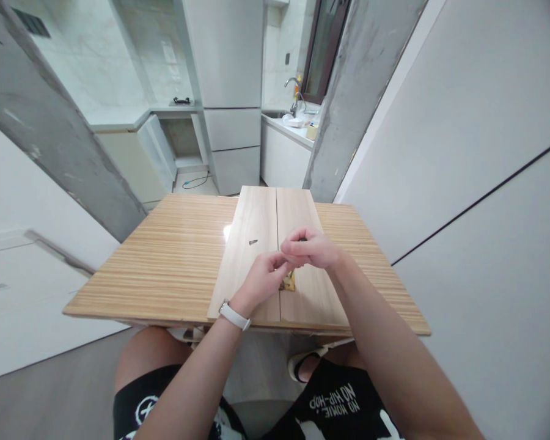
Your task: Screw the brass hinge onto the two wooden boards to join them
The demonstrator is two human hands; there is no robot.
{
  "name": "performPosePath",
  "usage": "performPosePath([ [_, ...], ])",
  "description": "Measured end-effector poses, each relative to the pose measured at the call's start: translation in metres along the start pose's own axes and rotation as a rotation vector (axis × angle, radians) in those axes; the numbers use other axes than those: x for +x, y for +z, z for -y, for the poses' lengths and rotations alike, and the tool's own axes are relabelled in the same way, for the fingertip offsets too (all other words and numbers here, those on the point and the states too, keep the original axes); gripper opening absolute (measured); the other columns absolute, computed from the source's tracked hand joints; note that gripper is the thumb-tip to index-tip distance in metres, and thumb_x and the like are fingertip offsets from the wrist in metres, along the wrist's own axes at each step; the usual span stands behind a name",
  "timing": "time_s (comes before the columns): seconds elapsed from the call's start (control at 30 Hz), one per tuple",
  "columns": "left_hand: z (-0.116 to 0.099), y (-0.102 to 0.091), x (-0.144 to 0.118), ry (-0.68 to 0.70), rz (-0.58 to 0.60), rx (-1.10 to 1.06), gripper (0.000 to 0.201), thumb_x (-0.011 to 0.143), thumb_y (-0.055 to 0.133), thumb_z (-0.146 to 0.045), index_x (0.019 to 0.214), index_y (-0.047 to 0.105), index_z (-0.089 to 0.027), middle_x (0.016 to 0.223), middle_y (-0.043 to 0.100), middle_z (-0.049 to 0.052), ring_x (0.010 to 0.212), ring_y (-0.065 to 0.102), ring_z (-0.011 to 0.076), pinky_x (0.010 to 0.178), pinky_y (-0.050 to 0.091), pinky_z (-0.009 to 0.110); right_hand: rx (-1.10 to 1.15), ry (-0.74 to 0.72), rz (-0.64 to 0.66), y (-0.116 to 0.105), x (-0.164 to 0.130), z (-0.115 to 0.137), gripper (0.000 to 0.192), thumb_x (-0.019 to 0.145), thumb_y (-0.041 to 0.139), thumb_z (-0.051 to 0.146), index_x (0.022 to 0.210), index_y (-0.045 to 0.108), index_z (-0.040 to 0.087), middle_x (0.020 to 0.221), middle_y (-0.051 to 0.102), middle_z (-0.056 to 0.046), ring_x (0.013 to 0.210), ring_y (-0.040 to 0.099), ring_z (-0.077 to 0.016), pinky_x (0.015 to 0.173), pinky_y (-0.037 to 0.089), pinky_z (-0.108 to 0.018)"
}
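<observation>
The boards [244, 269] look smooth matt wood, the tabletop [178, 263] glossy, the screw [253, 242] metal.

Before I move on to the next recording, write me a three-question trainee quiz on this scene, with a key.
1. On which wrist is the white-strapped watch?
2. True or false: the screw lies on the left board.
3. What colour, mostly, is the small piece partly visible beside the left hand?

Key:
1. The left.
2. True.
3. Yellow.
</observation>
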State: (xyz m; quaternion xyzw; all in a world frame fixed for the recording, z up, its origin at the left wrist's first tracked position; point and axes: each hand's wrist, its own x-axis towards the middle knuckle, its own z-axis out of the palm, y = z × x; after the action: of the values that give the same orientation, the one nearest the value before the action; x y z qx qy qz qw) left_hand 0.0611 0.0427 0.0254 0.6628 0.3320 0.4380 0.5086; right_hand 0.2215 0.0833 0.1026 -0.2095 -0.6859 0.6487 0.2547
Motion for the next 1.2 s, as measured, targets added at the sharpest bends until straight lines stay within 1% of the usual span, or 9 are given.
performPosePath([
  [0.2,-0.005,-0.001,-0.001,-0.003,-0.014,-0.039,0.026,0.098,0.066,-0.033,0.107,0.08,-0.013,0.099,0.08,0.01,0.093,0.073,0.0229,0.085,0.055,0.032,0.186,-0.068,-0.29,0.015,0.006,-0.013,0.066,0.096,0.065,0.055,0.047,0.035,0.023,0.041,0.029,0.008,0.038,0.023,-0.0061,0.042,0.016,-0.027],
  [0.47,-0.012,-0.011,0.0,-0.025,0.016,0.031,0.019,0.095,0.067,-0.022,0.105,0.079,-0.013,0.099,0.081,0.009,0.091,0.074,0.0214,0.084,0.056,0.031,0.077,-0.094,-0.565,0.03,0.009,-0.013,0.066,0.093,0.065,0.062,0.047,0.036,0.024,0.04,0.031,0.006,0.039,0.026,-0.0074,0.043,0.016,-0.029],
  [0.53,-0.011,-0.009,0.0,-0.026,0.015,0.01,0.02,0.095,0.066,-0.021,0.107,0.08,-0.013,0.102,0.082,0.01,0.093,0.074,0.0217,0.086,0.057,0.031,0.032,-0.102,-0.72,0.039,0.011,-0.014,0.066,0.094,0.064,0.063,0.048,0.036,0.024,0.041,0.032,0.006,0.04,0.027,-0.0081,0.043,0.018,-0.03],
  [0.67,-0.01,-0.006,-0.002,-0.009,0.003,-0.037,0.023,0.094,0.064,-0.019,0.109,0.08,-0.012,0.108,0.082,0.011,0.097,0.075,0.0228,0.092,0.058,0.033,-0.159,-0.125,-1.265,0.063,0.02,-0.017,0.064,0.098,0.058,0.061,0.051,0.035,0.024,0.047,0.033,0.004,0.045,0.031,-0.0104,0.046,0.022,-0.031],
  [0.77,-0.009,-0.003,-0.005,0.022,0.006,-0.057,0.025,0.095,0.061,-0.017,0.111,0.08,-0.012,0.111,0.081,0.01,0.101,0.074,0.023,0.096,0.057,0.034,-0.236,-0.124,-1.45,0.078,0.027,-0.019,0.063,0.101,0.054,0.06,0.053,0.035,0.024,0.049,0.032,0.005,0.048,0.032,-0.0114,0.048,0.023,-0.031],
  [0.87,-0.007,0.0,-0.007,0.042,0.004,-0.089,0.025,0.096,0.061,-0.018,0.112,0.079,-0.012,0.113,0.081,0.011,0.101,0.073,0.0228,0.094,0.057,0.033,-0.204,-0.143,-1.416,0.082,0.025,-0.018,0.063,0.101,0.053,0.062,0.055,0.037,0.023,0.051,0.033,0.005,0.049,0.033,-0.0111,0.048,0.025,-0.03],
  [0.93,-0.005,0.002,-0.007,0.045,-0.019,-0.111,0.023,0.097,0.063,-0.022,0.111,0.079,-0.012,0.111,0.08,0.011,0.1,0.073,0.0231,0.09,0.057,0.032,-0.168,-0.142,-1.296,0.078,0.019,-0.015,0.064,0.101,0.052,0.064,0.054,0.039,0.023,0.05,0.035,0.005,0.048,0.034,-0.0108,0.048,0.026,-0.03],
  [1.1,0.0,0.003,-0.005,0.003,-0.047,-0.142,0.025,0.097,0.068,-0.033,0.104,0.079,-0.012,0.102,0.081,0.011,0.095,0.073,0.0243,0.091,0.057,0.036,-0.176,-0.147,-0.686,0.046,0.0,-0.005,0.058,0.098,0.062,0.059,0.057,0.056,0.018,0.055,0.051,0.001,0.055,0.047,-0.0117,0.053,0.036,-0.027],
  [1.2,0.004,0.002,-0.005,-0.02,-0.036,-0.144,0.026,0.096,0.07,-0.035,0.102,0.08,-0.012,0.101,0.081,0.012,0.097,0.074,0.0258,0.096,0.056,0.04,-0.104,-0.109,-0.428,0.023,-0.002,0.001,0.049,0.096,0.066,0.057,0.068,0.066,0.017,0.063,0.063,-0.001,0.055,0.052,-0.0122,0.049,0.036,-0.025],
])
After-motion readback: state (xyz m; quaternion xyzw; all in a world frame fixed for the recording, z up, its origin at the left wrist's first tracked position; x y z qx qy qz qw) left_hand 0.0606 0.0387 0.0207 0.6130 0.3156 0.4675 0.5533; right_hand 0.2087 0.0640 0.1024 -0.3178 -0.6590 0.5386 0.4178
